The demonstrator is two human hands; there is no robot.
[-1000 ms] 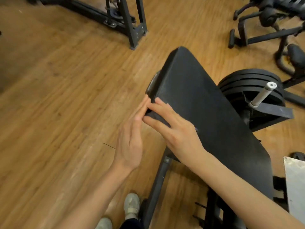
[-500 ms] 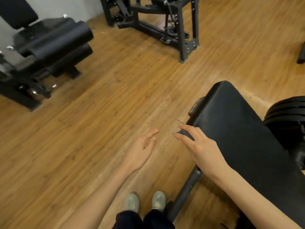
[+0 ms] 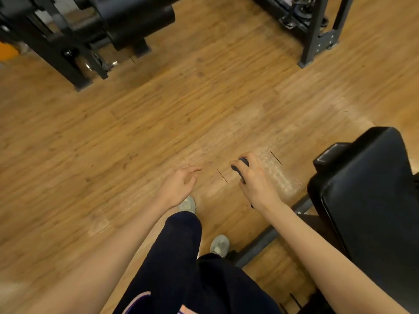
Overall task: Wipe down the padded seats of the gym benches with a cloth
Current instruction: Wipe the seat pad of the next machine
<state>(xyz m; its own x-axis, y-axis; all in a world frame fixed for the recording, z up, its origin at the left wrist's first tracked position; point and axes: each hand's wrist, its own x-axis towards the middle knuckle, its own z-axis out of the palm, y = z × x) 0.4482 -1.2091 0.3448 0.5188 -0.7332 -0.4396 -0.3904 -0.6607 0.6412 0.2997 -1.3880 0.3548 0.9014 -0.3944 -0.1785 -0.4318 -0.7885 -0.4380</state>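
Floor (image 3: 140,132) of wood planks fills most of the view. Black machines stand on it: one (image 3: 95,30) at the upper left with thick roll pads, a frame (image 3: 317,30) at the upper right. The bench (image 3: 371,200) sits at the right edge, its black padded seat tilted, a dark steel leg (image 3: 260,245) running beneath it across the floor. Both bare forearms reach forward and down from the bottom of the view, over dark trousers (image 3: 181,257) and pale shoes (image 3: 219,245). The right hand (image 3: 256,180) hangs over the floor just left of the bench, apart from the seat, back up, fingers curled round a small dark cloth (image 3: 240,165) bunched in its grasp. The left hand (image 3: 179,184) hovers near it, palm turned inward, fingers loose and slightly spread, holding nothing.
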